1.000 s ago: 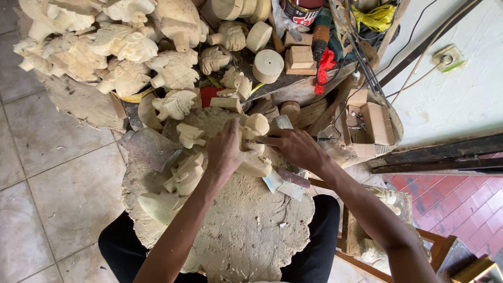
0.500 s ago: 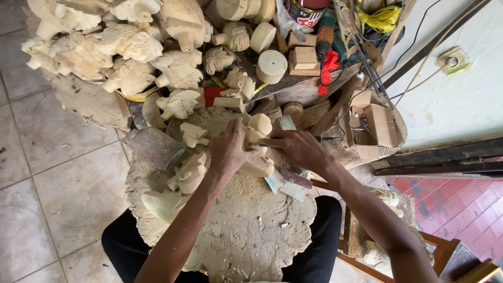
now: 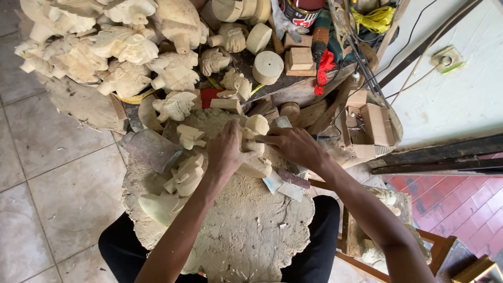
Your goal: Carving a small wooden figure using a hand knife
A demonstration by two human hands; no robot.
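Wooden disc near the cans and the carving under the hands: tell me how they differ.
The wooden disc is a plain, smooth round with a flat top; the carving is lumpy and irregular, with knobs and cut contours. The disc stands alone and untouched among blocks at the top of the heap; the carving lies on the dusty work slab, gripped by the left hand with the right hand against it. Both are pale, unfinished wood.

The wooden slab [image 3: 246, 236] is taken as the landmark. A carved figure [image 3: 254, 149] is set on its far part, between the left hand [image 3: 225, 152] and the right hand [image 3: 296, 147]. Smaller carvings [image 3: 183, 175] are laid on its left part. A heap of carvings [image 3: 115, 47] is piled beyond it to the left, a cardboard box [image 3: 374, 123] to its right.
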